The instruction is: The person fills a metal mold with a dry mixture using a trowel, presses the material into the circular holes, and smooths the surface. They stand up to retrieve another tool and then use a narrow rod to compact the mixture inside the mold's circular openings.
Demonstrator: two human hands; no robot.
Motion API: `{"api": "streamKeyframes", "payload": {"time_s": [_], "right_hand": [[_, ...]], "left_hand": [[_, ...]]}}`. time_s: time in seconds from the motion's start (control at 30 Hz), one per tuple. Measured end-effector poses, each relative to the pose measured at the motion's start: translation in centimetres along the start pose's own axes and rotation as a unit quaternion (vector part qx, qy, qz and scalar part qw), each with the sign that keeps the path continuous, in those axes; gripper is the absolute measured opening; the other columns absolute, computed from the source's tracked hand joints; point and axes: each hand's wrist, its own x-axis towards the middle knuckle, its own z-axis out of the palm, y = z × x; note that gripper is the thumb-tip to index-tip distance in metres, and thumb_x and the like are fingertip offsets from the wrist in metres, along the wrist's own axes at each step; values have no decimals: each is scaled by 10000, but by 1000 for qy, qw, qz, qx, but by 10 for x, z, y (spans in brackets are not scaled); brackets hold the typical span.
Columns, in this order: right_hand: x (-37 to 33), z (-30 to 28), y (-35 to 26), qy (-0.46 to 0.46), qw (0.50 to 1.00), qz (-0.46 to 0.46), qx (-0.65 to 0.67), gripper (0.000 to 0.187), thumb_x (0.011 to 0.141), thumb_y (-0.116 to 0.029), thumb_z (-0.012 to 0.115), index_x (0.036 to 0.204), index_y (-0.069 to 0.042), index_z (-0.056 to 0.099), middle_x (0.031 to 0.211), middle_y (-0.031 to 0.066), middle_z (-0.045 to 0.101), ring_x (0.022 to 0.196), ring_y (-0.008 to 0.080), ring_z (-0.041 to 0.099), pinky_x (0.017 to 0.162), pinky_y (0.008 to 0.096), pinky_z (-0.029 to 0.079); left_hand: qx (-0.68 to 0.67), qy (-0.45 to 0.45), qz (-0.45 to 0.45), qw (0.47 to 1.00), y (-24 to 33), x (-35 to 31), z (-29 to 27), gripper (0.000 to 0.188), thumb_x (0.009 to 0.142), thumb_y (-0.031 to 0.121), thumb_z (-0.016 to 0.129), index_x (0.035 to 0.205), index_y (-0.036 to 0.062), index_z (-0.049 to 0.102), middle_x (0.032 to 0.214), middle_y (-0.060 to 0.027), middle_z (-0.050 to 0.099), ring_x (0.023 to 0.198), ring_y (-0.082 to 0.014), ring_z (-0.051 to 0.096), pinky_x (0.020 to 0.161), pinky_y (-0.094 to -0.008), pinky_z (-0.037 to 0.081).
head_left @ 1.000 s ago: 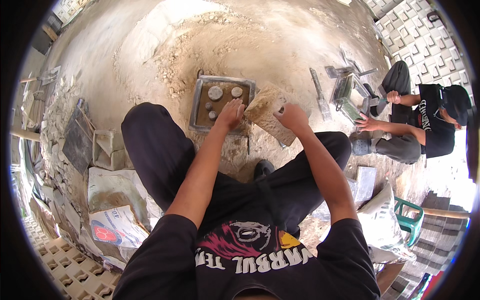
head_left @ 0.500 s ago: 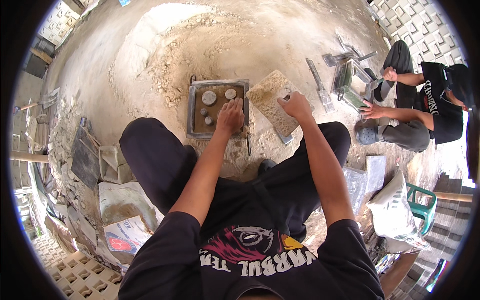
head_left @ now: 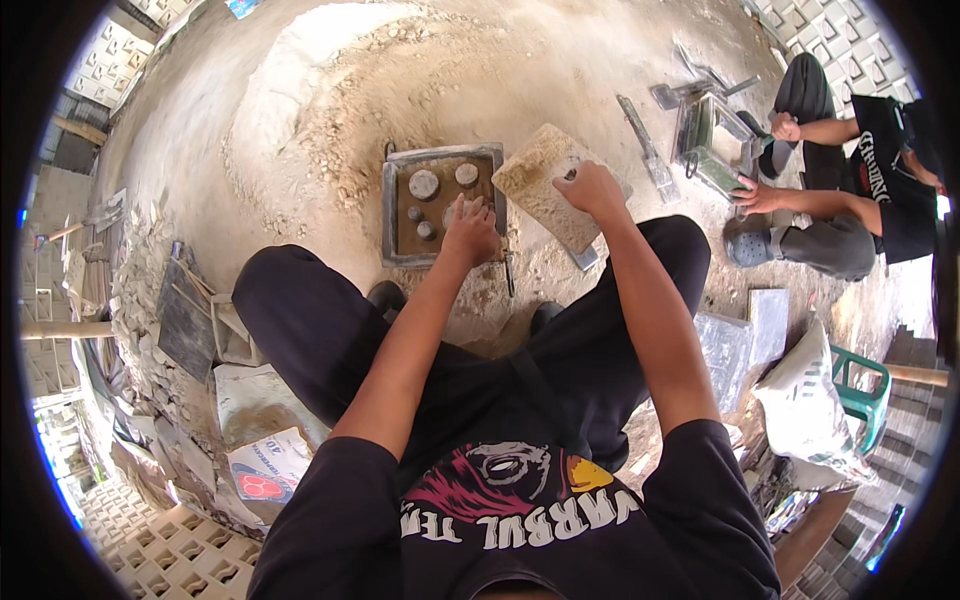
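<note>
Left hand (head_left: 474,232) palm-down, right hand (head_left: 590,190) clenched

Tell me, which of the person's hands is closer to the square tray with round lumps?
The left hand: it's over the square tray's near right part. The right hand is off to the tray's right, gripping the sandy board.

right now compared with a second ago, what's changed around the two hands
The left hand has moved inward from the right side of the square tray; whether it has taken hold of anything is unclear. The dusty board and right hand have shifted forward relative to the tray. Unchanged: the right hand is closed on the board, and four round pieces sit in the tray.
</note>
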Motion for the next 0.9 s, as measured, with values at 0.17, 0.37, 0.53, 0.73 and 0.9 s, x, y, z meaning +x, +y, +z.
{"api": "streamKeyframes", "payload": {"time_s": [0.17, 0.37, 0.53, 0.73, 0.9], "right_hand": [[3, 3, 3, 2, 1000, 8, -19, 522, 805, -480, 692, 1004, 2, 701, 1045, 215, 693, 1000, 366, 662, 845, 453, 529], [0, 5, -11, 3, 999, -27, -30, 538, 818, -490, 685, 1042, -1, 690, 1061, 210, 690, 1008, 359, 662, 861, 448, 526], [2, 2, -6, -2, 1000, -3, -30, 540, 820, -485, 682, 1057, 1, 683, 1073, 209, 687, 1019, 357, 659, 866, 447, 526], [-3, 1, -5, -13, 999, -3, -34, 547, 820, -484, 682, 1075, 0, 677, 1093, 209, 682, 1034, 357, 655, 869, 450, 526], [0, 2, 5, -11, 999, 27, -31, 539, 819, -479, 680, 1068, 0, 681, 1084, 215, 682, 1021, 365, 657, 861, 457, 528]], "left_hand": [[-9, -254, 80, 964, 20, -2, -54, 360, 925, 274, 445, 1053, 3, 643, 1175, -147, 648, 1370, -271, 390, 1195, -535, 105], [-56, -93, 108, 988, 6, -26, -48, 469, 959, 334, 452, 1301, 20, 515, 1365, -132, 530, 1390, -245, 366, 1198, -496, 141], [-44, -78, 174, 981, 17, -38, -38, 647, 974, 402, 441, 1492, 44, 289, 1564, -100, 279, 1457, -217, 240, 1197, -477, 146], [75, -76, 24, 994, 17, -30, -28, 732, 985, 558, 327, 1543, 111, 168, 1620, -33, 123, 1493, -178, 93, 1209, -497, 53], [12, -75, 74, 994, 23, -31, -24, 723, 981, 582, 307, 1545, 150, 175, 1621, -15, 127, 1492, -165, 98, 1201, -531, 31]]}}
